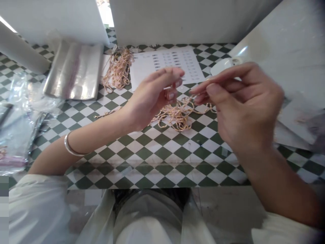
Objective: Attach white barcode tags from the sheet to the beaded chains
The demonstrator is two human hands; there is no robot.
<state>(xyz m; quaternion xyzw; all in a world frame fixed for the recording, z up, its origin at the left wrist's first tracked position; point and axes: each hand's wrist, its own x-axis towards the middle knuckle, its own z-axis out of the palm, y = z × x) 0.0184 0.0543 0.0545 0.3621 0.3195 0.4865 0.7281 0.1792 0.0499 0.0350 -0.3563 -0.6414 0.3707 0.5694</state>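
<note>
Above the table's middle, my left hand (157, 89) has its fingers curled in and thumb and forefinger together. Something tiny glints at its fingertips, too small to name. My right hand (243, 101) faces it a short gap away, its thumb and forefinger pressed in a pinch. What the pinch holds is hidden. A loose tangle of pinkish-gold beaded strands (177, 118) lies on the table just below both hands, partly covered by my left hand. Part of it runs behind my right fingertips. One strand end with a small clasp (95, 117) sticks out beyond my left forearm.
A bundle of similar strands (118, 69) lies beside a printed white sheet (188, 61). Further left are a stack of clear plastic bags (73, 71) and crumpled plastic (15, 125). A white round object (220, 66) stands behind my right hand. The checkered tabletop (157, 169) ends before my lap.
</note>
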